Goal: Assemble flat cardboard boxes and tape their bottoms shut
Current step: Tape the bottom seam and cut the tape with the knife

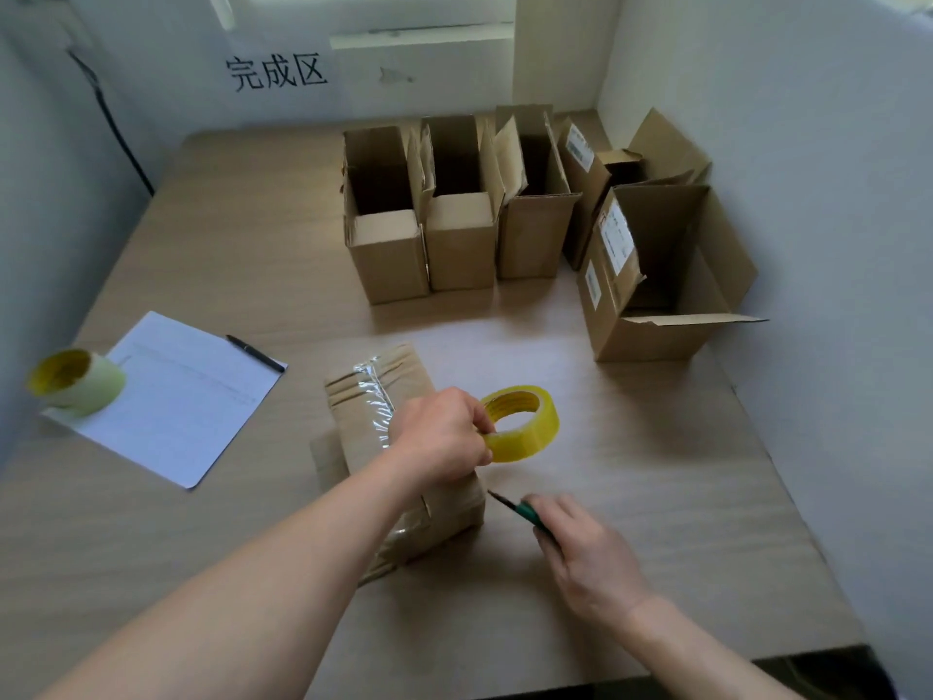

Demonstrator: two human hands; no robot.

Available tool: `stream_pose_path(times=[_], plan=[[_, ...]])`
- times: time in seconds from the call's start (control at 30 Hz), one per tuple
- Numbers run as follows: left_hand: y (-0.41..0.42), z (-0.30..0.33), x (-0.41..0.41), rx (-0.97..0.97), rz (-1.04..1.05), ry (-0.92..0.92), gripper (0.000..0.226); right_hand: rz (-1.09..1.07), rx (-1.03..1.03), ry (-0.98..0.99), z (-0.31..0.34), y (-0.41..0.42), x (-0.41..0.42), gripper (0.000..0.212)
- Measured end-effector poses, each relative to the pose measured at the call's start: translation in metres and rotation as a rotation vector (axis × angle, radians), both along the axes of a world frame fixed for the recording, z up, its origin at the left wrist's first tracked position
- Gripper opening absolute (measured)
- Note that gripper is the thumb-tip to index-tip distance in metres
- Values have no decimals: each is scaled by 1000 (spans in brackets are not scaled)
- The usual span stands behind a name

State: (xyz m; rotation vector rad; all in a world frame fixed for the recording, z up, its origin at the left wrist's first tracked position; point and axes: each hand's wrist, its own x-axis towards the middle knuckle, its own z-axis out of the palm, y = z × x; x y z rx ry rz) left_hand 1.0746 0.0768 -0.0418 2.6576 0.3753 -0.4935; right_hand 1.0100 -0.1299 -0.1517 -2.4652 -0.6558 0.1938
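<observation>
my left hand point(444, 437) grips tape roll point(522, 424) over box point(368, 411); right hand point(585, 553) holds what looks like a cutter point(515, 507).

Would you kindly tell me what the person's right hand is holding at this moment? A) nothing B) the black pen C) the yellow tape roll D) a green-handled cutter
D: the right hand grips a green-handled cutter with its blade toward the box, while the left hand holds the tape roll.
</observation>
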Motion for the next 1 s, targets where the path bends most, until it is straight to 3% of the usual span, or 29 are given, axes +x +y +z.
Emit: stream_pose_path(times=[0.2,0.4,0.6,0.8,0.97,1.0], plan=[[-2,-2,0,9,1,-7,24,-119,-163,75,-12,-28,3,38],[0,-2,0,-10,17,16,20,3,205,101,14,-24,7,32],[1,-1,0,-37,-15,27,20,5,249,165,16,-3,8,33],[4,0,-1,-72,-14,35,20,-79,0,192,0,-8,4,37],[4,-1,-1,-49,-12,23,20,-203,-434,106,-6,-41,9,47],[4,-3,-1,-49,-8,19,20,-211,-433,100,-4,-43,11,52]])
